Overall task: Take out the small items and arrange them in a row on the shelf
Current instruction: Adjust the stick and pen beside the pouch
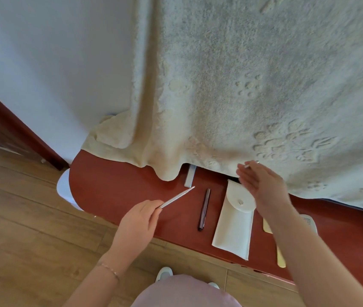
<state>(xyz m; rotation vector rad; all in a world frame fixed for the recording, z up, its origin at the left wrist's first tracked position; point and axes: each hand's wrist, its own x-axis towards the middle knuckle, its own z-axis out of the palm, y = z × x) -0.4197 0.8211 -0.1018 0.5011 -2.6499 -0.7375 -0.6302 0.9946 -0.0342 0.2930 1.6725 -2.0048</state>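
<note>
A reddish-brown shelf [114, 185] with a rounded left end runs across the lower middle. On it lie a small silver bar [189, 176], a dark pen [204, 209] and a white pouch [234, 227] with a round snap flap. My left hand [138, 220] pinches a thin silver tool [177, 197] whose tip points up and right toward the silver bar. My right hand [262, 187] hovers over the pouch's flap end, fingers loosely spread, with a thin silver item [251, 164] at its fingertips.
A cream towel [242, 85] hangs over the back of the shelf. Gold-coloured flat items [280, 255] and a white grilled object [309, 221] lie right of the pouch, partly behind my right arm. Wooden floor [21, 218] lies below, a white wall [54, 63] at left.
</note>
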